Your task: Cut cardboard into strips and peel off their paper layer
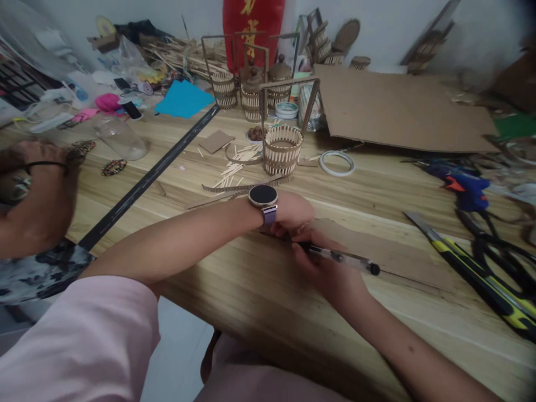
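My right hand point(330, 273) grips a clear-barrelled pen point(345, 259) with a black end. Its tip is hidden close to my left hand point(297, 212), which is bent inward at the wrist with curled fingers. Whatever those fingers hold or press is mostly covered. Under and beside both hands lies a flat piece of brown cardboard point(393, 254). A small bucket point(283, 149) made of pale sticks, with a tall cardboard handle, stands just beyond my left hand. Corrugated cardboard strips point(247, 187) and loose matchsticks point(234, 167) lie beside it.
To the right are a yellow-and-black utility knife point(473, 273), black scissors point(498, 251) and a blue glue gun point(464, 184). A tape roll point(337, 172) and a large cardboard sheet point(402, 109) lie behind. Another person's arm point(42, 195) rests at the left.
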